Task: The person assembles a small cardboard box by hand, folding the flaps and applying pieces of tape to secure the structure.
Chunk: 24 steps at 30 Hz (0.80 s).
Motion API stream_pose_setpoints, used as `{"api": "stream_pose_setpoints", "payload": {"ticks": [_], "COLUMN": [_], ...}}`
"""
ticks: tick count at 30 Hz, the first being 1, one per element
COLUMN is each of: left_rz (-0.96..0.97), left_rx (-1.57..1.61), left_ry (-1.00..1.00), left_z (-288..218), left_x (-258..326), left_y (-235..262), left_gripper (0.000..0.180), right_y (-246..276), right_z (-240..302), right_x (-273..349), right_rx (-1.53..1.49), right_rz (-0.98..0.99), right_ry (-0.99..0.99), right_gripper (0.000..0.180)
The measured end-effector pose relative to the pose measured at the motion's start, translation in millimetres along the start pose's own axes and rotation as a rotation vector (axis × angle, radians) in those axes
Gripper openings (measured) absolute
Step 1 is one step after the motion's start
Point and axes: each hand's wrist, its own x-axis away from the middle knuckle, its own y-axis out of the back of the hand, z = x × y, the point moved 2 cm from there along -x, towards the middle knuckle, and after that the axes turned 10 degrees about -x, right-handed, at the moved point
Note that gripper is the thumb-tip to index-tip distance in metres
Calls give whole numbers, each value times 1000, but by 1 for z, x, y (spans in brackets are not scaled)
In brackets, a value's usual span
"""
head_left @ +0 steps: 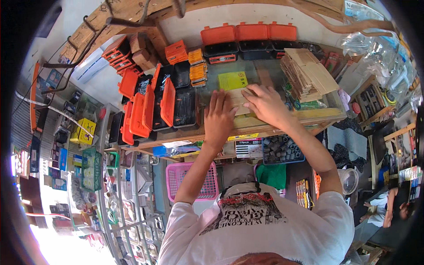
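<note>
Meanwhile, left hand (217, 119) lies flat, fingers spread, on a cardboard piece (238, 98); right hand (265, 104) presses its far edge; a slip could nudge the stacked cardboard (309, 73) just beside it

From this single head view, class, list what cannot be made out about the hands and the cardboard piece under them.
- Cardboard piece: mostly covered by the left hand and right hand; its shape is unclear.
- Grip: palms face down, so pressing or holding cannot be told.
- Stack of cardboard pieces: too small to count.
</note>
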Motion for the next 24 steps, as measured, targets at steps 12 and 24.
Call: {"api": "stream_pose_setpoints", "payload": {"ticks": [12,24], "left_rz": [8,-114], "left_rx": [13,142], "left_ry": [-4,-113], "left_z": [7,-18], "left_x": [-9,-20], "left_y": [27,61], "left_gripper": [61,61], "right_y": [147,121], "right_z": [-17,-49], "right_x": [50,160], "right_rx": [-397,-647], "right_rz": [-379,-448], "right_ry": [-298,-652], "right_gripper": [31,28]}}
